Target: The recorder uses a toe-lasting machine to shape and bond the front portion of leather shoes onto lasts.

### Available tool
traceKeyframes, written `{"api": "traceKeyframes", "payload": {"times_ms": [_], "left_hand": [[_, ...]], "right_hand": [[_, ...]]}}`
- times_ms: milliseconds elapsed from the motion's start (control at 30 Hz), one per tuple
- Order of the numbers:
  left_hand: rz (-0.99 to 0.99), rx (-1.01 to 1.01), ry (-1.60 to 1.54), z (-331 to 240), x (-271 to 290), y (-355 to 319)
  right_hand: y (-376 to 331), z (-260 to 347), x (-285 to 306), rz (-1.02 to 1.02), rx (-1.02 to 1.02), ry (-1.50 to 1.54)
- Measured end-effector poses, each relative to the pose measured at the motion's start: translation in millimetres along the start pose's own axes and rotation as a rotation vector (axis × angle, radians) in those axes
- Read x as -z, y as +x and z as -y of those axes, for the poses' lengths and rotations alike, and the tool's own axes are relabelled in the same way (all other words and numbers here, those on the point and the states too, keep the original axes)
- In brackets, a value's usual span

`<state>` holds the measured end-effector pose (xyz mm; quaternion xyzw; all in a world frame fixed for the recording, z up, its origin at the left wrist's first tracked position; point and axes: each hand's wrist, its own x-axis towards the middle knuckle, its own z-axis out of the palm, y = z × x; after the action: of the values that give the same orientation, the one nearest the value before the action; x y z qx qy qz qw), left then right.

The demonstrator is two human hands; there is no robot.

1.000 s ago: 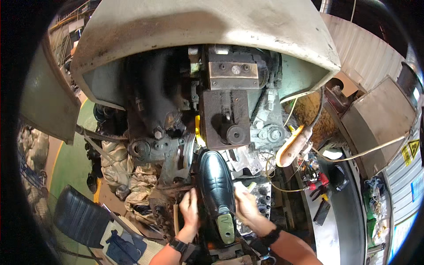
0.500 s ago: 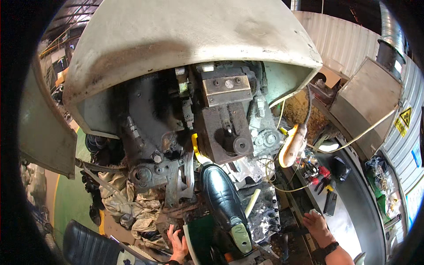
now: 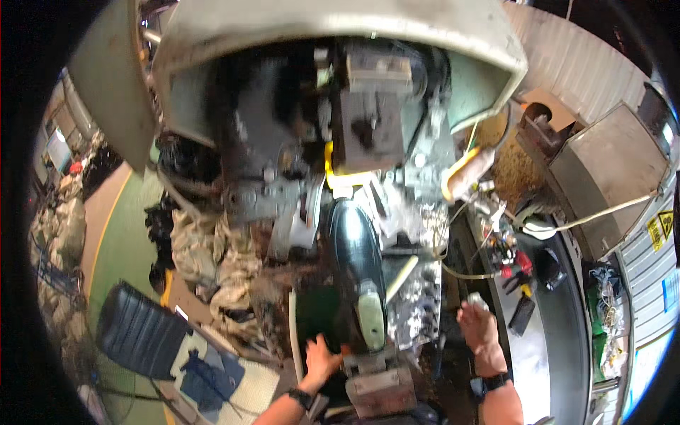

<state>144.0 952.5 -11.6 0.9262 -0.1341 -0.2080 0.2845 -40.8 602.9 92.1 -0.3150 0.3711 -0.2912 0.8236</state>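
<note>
Head view, one moment, shoe-making station.

Item 1: black shoe (image 3: 352,258), sole up, toe away from wearer, mounted on stand (image 3: 379,382) at centre; pale heel patch (image 3: 371,319) facing up; toe end close under machine head (image 3: 368,120); whether touching it, can't tell.

Item 2: left hand (image 3: 320,359), fingers spread, palm down, flat on dark green panel (image 3: 315,315) just left of shoe's heel end; fingertips just beside shoe; not gripping anything; dark watch/band on wrist.

Item 3: right hand (image 3: 478,324), well apart from shoe, to its right, near black bench (image 3: 559,333); fingers curled round small pale object (image 3: 476,301); object blurred, kind can't be told; grip looks closed on it; dark watch on wrist.

Item 4: large grey machine w/ curved pale hood (image 3: 340,28) over dark mechanism; yellow part (image 3: 333,173) below head, above shoe toe.

Item 5: bench at right w/ red-handled tools (image 3: 511,265), black bits, pale cable (image 3: 602,212).

Item 6: crumpled beige rags (image 3: 212,248) left of machine; black ribbed seat (image 3: 138,340) lower left; green floor (image 3: 127,241) w/ yellow line.

Item 7: metal box (image 3: 602,170) far right; sawdust-like heap (image 3: 506,163) beside it.
</note>
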Motion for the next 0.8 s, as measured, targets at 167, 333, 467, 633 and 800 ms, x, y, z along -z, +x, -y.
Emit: {"api": "traceKeyframes", "payload": {"times_ms": [167, 333, 467, 633, 800], "left_hand": [[-0.159, 0.027, -0.148, 18.2, -15.9, -13.7], [-0.035, -0.355, -0.424, 21.8, 84.5, -70.0], [-0.301, -0.05, -1.095, 29.4, 201.3, -78.1], [-0.156, -0.316, -1.555, -36.6, 256.7, -89.2], [0.074, -0.438, -1.44, -145.9, 209.3, -115.0]], "right_hand": [[-29.3, 6.9, -38.7, 0.086, 0.099, -0.111], [-77.4, 5.7, -63.9, 0.117, 0.274, -0.307], [-138.7, -11.2, -84.3, 0.412, 0.505, -0.541], [-197.7, -48.7, -100.6, 1.1, 0.577, -0.902], [-227.5, -79.2, -71.7, 0.879, 0.682, -0.801]]}}
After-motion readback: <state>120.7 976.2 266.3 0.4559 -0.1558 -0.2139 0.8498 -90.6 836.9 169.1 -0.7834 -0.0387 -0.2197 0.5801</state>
